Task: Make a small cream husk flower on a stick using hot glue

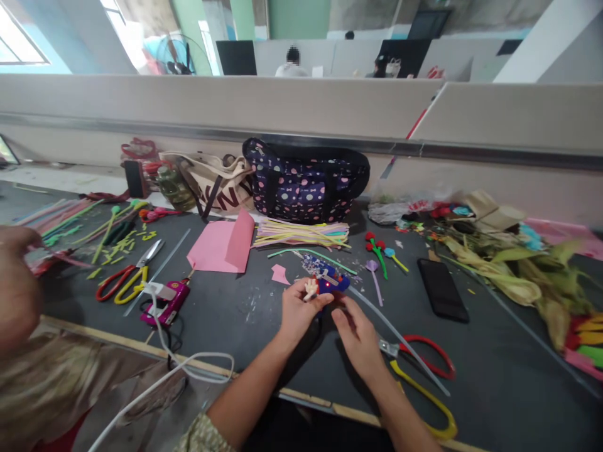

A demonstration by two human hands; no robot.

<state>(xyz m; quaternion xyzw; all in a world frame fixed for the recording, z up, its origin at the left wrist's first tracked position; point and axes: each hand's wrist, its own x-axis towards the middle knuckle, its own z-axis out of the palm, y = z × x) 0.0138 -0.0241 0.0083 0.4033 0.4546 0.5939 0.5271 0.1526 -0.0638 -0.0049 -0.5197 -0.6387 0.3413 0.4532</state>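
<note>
My left hand (pixel 301 311) is closed in a pinch on a small cream-coloured fuzzy piece (pixel 311 287). Just behind its fingers is a blue glue gun (pixel 336 282) with a red light showing; part of it is hidden by the hand. A long translucent glue stick (pixel 400 339) slants from the gun's back end towards the front right. My right hand (pixel 358 336) hovers below that end, fingers half curled and apart, with nothing visible in them. Scissors with one red and one yellow handle (pixel 426 355) lie beside my right wrist, partly hidden by it.
Pink paper (pixel 221 245), a bundle of pipe cleaners (pixel 301 233) and small fuzzy flowers (pixel 377 251) lie beyond my hands. A phone (pixel 441 290) and dried husks (pixel 509 276) are rightward. Leftward lie a magenta glue gun (pixel 167 301), more scissors (pixel 129 276) and another person's arm (pixel 16 289).
</note>
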